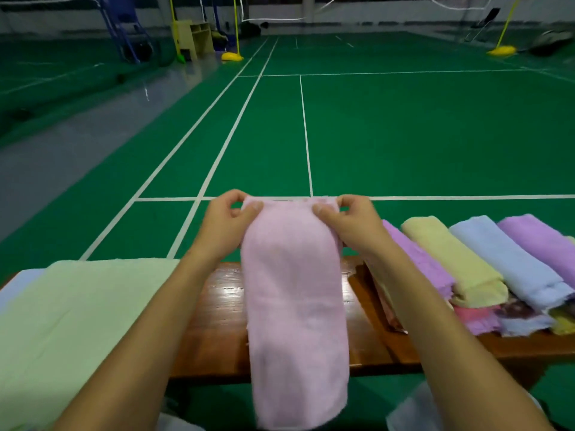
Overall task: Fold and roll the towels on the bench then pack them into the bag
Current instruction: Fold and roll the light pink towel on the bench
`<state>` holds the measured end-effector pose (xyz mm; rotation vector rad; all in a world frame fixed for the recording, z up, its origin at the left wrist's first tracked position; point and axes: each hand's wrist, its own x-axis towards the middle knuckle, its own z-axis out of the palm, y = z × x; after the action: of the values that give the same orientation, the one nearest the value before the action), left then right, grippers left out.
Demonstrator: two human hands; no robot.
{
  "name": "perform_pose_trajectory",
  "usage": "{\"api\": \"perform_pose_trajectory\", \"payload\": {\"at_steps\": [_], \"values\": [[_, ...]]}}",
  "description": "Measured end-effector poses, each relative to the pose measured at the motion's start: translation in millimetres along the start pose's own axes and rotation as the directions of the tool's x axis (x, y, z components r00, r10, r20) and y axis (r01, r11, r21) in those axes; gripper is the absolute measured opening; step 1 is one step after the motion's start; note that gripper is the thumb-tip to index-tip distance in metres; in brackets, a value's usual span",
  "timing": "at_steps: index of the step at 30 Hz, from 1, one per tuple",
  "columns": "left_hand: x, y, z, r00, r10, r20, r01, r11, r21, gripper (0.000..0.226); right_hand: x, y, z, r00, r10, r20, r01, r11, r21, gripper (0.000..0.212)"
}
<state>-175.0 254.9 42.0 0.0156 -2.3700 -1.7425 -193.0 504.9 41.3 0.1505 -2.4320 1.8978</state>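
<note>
While I watch through the head camera, the pink towel (295, 306) lies folded in a long strip across the middle of the worktop (217, 321), its near end hanging over the near edge. My left hand (224, 222) and right hand (351, 222) each pinch a far corner. Uneven rolling could skew the roll, and the overhang may drag it off. Rolled towels (466, 262) crowd the right end and a pale green towel (71, 321) covers the left, leaving a narrow central lane.
</note>
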Motion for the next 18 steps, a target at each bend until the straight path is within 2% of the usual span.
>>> {"api": "perform_pose_trajectory", "payload": {"at_steps": [3,6,8,11,15,16,18], "values": [[25,-47,15,0.998,-0.048,-0.048,0.055,0.988,0.144,0.016,29,49,24,0.997,0.061,-0.042,-0.066,0.991,-0.116,0.034],[45,-77,29,0.989,-0.094,-0.116,0.115,0.976,0.187,0.018,49,78,33,0.991,0.11,-0.076,-0.118,0.987,-0.105,0.028],[52,-93,37,0.985,-0.102,-0.137,0.13,0.967,0.217,0.018,59,92,37,0.987,0.113,-0.111,-0.127,0.984,-0.125,0.025],[56,-102,44,0.976,-0.144,-0.165,0.186,0.945,0.271,0.018,65,102,40,0.987,0.068,-0.144,-0.103,0.962,-0.253,0.007],[53,-100,47,0.989,-0.115,-0.089,0.14,0.916,0.376,0.018,60,103,39,0.988,-0.015,-0.154,-0.047,0.92,-0.39,0.021],[48,-97,46,0.992,-0.114,-0.048,0.123,0.928,0.35,0.015,56,101,38,0.991,-0.005,-0.132,-0.046,0.924,-0.379,0.019],[34,-91,42,0.989,-0.13,0.07,0.104,0.949,0.299,0.012,45,98,34,0.992,0.117,-0.042,-0.123,0.963,-0.24,0.011]]}}
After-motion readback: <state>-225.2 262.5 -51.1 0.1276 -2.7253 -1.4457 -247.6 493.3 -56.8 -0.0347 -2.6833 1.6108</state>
